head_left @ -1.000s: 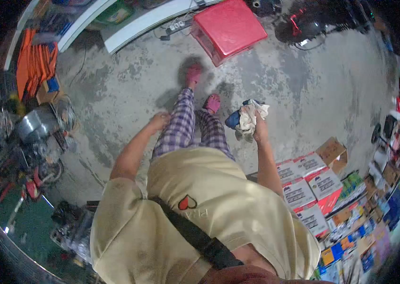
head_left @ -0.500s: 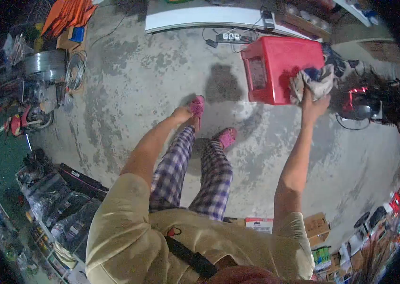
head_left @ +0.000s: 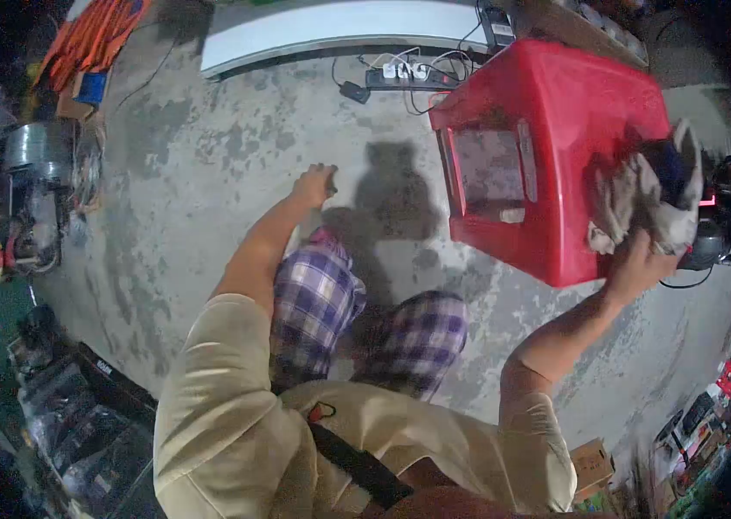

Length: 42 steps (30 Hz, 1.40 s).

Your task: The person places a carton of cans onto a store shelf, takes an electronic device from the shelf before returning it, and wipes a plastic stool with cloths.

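Observation:
My right hand grips a crumpled off-white and dark blue cloth from below, at the right side of a red plastic stool. Whether the cloth touches the stool is unclear. The stool stands on the grey floor, with an opening in its side facing left. My left hand hangs over the floor left of the stool, its fingers curled; I cannot make out whether anything is in them. Below it are my bent knees in purple checked trousers.
Behind the stool lie a power strip with plugs and cables and a white ledge. Orange material and a wire coil are at the left. A dark machine stands far right, a cardboard box lower right.
The red stool now appears nearer and larger. My right hand has moved right with the cloth, my left hand has moved forward off my leg, and my knees have bent.

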Motion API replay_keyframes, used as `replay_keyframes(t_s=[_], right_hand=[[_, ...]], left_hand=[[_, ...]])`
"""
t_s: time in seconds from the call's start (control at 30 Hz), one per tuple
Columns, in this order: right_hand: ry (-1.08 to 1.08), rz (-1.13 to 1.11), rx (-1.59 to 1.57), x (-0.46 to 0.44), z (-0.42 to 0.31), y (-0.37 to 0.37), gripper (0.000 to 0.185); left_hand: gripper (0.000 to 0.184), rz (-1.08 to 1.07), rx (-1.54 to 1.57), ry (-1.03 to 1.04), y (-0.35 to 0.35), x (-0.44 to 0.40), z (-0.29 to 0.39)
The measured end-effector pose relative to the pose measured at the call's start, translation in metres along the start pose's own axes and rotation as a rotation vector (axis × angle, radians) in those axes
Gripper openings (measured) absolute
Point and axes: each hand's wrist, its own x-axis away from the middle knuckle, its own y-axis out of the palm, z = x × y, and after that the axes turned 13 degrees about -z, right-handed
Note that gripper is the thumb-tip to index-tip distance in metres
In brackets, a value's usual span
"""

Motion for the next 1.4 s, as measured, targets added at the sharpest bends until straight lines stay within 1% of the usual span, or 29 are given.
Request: replay_keyframes(t_s=[0.03,0.07,0.1,0.17,0.2,0.23,0.3,0.33,0.4,0.47,0.5,0.57,0.63,0.67,0.7,0.73,0.77,0.8,0.83,0.87,0.9,0.97,1.0,1.03,1.1,1.17,1.23,1.3,1.4], right_hand=[[-0.069,-0.057,0.048,0.003,0.018,-0.005,0.033],[0.115,0.063,-0.119,0.006,-0.008,0.001,0.031],[0.020,0.020,-0.119,0.004,0.007,0.000,0.031],[-0.004,0.050,-0.222,0.005,0.006,0.001,0.030],[-0.050,-0.003,-0.006,0.003,0.006,-0.002,0.030],[-0.050,-0.007,0.000,0.003,0.007,0.001,0.030],[0.140,0.129,-0.353,0.006,0.007,0.007,0.027],[0.146,0.129,-0.347,0.005,0.010,0.003,0.027],[-0.125,-0.011,0.106,0.004,0.019,-0.007,0.022],[-0.087,-0.017,0.070,0.009,0.030,-0.008,0.022],[-0.050,-0.031,0.031,0.011,0.035,-0.007,0.022],[0.023,-0.010,-0.026,0.012,0.024,-0.004,0.022],[0.038,0.006,-0.147,0.010,0.008,-0.001,0.023],[0.177,0.016,-0.181,0.012,0.006,0.001,0.022],[0.144,-0.017,-0.103,0.014,0.006,-0.002,0.025],[0.162,0.019,-0.223,0.016,0.010,0.003,0.022],[0.122,-0.014,-0.036,0.011,0.002,0.000,0.024],[0.120,0.153,0.044,0.007,-0.010,0.004,0.040],[0.177,0.196,-0.171,0.005,-0.016,0.010,0.060],[0.130,0.179,-0.049,-0.001,-0.020,0.006,0.068],[0.242,0.117,-0.022,-0.003,-0.031,0.002,0.069],[0.122,-0.019,0.241,0.004,-0.010,0.004,0.074],[0.155,-0.059,0.307,0.001,-0.015,0.005,0.076],[0.288,-0.260,0.313,-0.009,-0.028,-0.004,0.078],[0.225,-0.298,0.403,-0.020,-0.038,-0.010,0.078],[0.278,-0.482,0.268,-0.040,-0.052,-0.029,0.079],[0.274,-0.643,0.247,-0.053,-0.049,-0.044,0.081],[0.284,-0.805,0.145,-0.064,-0.039,-0.059,0.086],[0.229,-0.743,-0.226,-0.066,-0.032,-0.072,0.087]], left_hand=[[0.065,0.106,-0.005,0.077,0.017,-0.018,-0.014],[0.065,0.122,-0.011,0.039,0.017,-0.020,-0.008],[0.065,0.143,-0.018,0.002,0.014,-0.021,-0.003],[0.051,0.312,-0.058,-0.026,0.031,-0.051,-0.023],[0.045,0.412,-0.071,-0.027,0.047,-0.078,-0.038],[0.031,0.458,-0.074,-0.083,0.034,-0.059,-0.020],[0.028,0.443,-0.114,-0.080,0.045,-0.066,-0.027],[0.026,0.441,-0.162,-0.077,0.045,-0.067,-0.027],[0.023,0.390,-0.159,-0.034,0.042,-0.069,-0.026],[0.022,0.210,-0.047,0.006,0.027,-0.066,-0.020],[0.022,0.222,-0.059,0.013,0.025,-0.070,-0.022],[0.020,0.384,0.258,0.265,0.013,-0.071,-0.027],[0.019,0.237,0.301,0.235,-0.011,-0.066,-0.030],[0.017,0.217,0.306,0.253,-0.023,-0.064,-0.034],[0.017,0.127,0.414,0.268,-0.037,-0.060,-0.037],[0.016,0.091,0.369,0.219,-0.058,-0.043,-0.032],[0.016,0.056,0.327,0.172,-0.078,-0.025,-0.025],[0.015,0.129,0.249,0.343,-0.092,-0.014,-0.026],[0.014,0.122,0.193,0.342,-0.108,0.002,-0.021],[0.013,0.113,0.139,0.342,-0.127,0.024,-0.011],[0.013,0.109,0.243,0.349,-0.144,0.050,0.001],[0.013,0.115,0.247,0.340,-0.151,0.073,-0.007],[0.014,0.121,0.257,0.320,-0.154,0.083,-0.013],[0.014,0.059,0.155,0.266,-0.159,0.097,-0.015],[0.013,0.041,0.245,0.263,-0.167,0.132,-0.005],[0.013,0.034,0.335,0.261,-0.171,0.166,0.005],[0.015,0.156,0.402,0.390,-0.170,0.195,0.012],[0.016,0.113,0.494,0.386,-0.185,0.239,0.035],[0.018,0.080,0.494,0.312,-0.197,0.290,0.055]])
